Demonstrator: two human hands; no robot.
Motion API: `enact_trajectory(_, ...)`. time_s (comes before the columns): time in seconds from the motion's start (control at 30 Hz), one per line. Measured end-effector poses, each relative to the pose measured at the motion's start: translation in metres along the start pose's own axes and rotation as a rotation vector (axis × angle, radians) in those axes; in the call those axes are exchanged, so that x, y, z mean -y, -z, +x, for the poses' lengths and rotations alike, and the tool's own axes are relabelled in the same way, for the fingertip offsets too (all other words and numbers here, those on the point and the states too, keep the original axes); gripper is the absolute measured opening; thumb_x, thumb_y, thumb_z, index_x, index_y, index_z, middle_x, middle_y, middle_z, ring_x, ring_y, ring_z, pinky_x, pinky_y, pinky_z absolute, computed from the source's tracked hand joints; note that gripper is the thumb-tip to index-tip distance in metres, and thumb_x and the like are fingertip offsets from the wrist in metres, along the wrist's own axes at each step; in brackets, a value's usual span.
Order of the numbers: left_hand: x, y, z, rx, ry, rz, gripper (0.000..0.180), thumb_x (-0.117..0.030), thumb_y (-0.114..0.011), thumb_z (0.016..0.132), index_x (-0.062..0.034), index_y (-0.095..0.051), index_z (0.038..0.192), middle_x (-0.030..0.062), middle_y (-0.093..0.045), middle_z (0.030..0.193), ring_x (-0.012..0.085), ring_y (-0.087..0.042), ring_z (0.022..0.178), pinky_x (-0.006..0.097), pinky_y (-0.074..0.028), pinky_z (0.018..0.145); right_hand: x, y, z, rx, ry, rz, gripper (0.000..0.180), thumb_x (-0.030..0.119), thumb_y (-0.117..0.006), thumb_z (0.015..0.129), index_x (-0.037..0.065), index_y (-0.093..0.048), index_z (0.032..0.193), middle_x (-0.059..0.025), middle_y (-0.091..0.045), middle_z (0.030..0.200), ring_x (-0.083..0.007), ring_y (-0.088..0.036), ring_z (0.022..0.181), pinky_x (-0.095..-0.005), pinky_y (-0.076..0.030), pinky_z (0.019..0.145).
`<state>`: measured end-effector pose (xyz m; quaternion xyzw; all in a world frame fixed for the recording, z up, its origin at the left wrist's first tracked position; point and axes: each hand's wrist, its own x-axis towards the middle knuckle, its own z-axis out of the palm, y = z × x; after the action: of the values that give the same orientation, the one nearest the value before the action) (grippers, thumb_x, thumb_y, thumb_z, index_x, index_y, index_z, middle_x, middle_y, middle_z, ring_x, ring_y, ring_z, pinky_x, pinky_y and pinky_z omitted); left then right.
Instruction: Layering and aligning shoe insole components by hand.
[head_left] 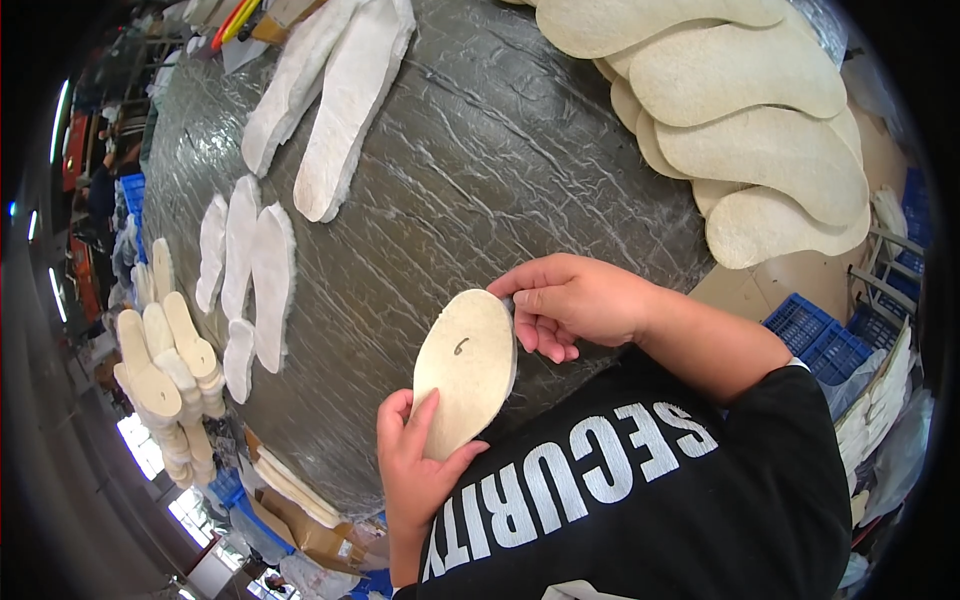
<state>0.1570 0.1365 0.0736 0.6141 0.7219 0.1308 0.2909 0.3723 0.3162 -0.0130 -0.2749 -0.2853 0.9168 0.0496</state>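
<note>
In front of my body, a cream insole with a small handwritten mark is held tilted above the dark table. My left hand grips its lower end, the thumb on one side and the fingers over the other. At the upper right rim of the insole, my right hand pinches with thumb and forefinger; its other fingers curl loosely below. A pale, fluffy layer shows along the insole's right edge. Whether the right fingertips also hold a bit of fluff is too small to tell.
Overlapping cream insoles lie at the far right. White fleecy insoles lie at the far left, with smaller fleecy pieces nearer. Stacked insoles stand at the left rim. The table has a wrinkled dark covering. Blue crates stand right.
</note>
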Motion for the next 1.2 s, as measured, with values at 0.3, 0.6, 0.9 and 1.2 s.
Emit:
enact_trajectory(0.3,-0.004,-0.005,0.004,0.009,0.03,0.078,0.08,-0.029,-0.093,0.055,-0.0017,-0.06,0.122,0.017,-0.051,0.119,0.0344,-0.056,0.104,0.042,-0.049,0.088,-0.002,0.001,-0.001,-0.011,0.009,0.034,0.04,0.006,-0.037,0.102,-0.01,-0.043,0.138,-0.0115,-0.062,0.077,-0.0144,-0.059,0.055,-0.0247,-0.045,0.045)
enact_trajectory(0.6,-0.002,-0.012,0.004,0.008,0.02,0.148,0.083,-0.032,-0.093,0.053,-0.0052,-0.059,0.124,0.0176,-0.051,0.121,0.0363,-0.056,0.106,0.043,-0.049,0.088,-0.005,0.0,-0.001,-0.062,0.016,0.058,0.042,0.006,-0.039,0.102,-0.007,-0.038,0.142,-0.0116,-0.062,0.079,-0.0156,-0.06,0.056,-0.0258,-0.047,0.047)
enact_trajectory(0.9,0.002,-0.018,0.004,0.001,-0.009,0.194,0.087,-0.037,-0.092,0.053,-0.0078,-0.058,0.127,0.0176,-0.05,0.123,0.0374,-0.056,0.108,0.044,-0.049,0.088,-0.008,-0.004,-0.003,-0.104,0.092,0.136,0.04,0.006,-0.042,0.101,-0.003,-0.038,0.14,-0.0105,-0.062,0.081,-0.0153,-0.06,0.058,-0.0263,-0.048,0.05)
enact_trajectory(1.2,-0.002,-0.02,0.005,0.011,-0.024,0.27,0.087,-0.04,-0.09,0.055,-0.01,-0.056,0.13,0.0173,-0.049,0.125,0.0371,-0.054,0.11,0.045,-0.049,0.088,-0.006,-0.035,0.0,-0.178,0.948,-1.41,0.099,0.028,-0.09,0.056,0.012,-0.043,0.142,-0.0109,-0.055,0.127,-0.0306,-0.052,0.123,-0.0506,-0.037,0.106)
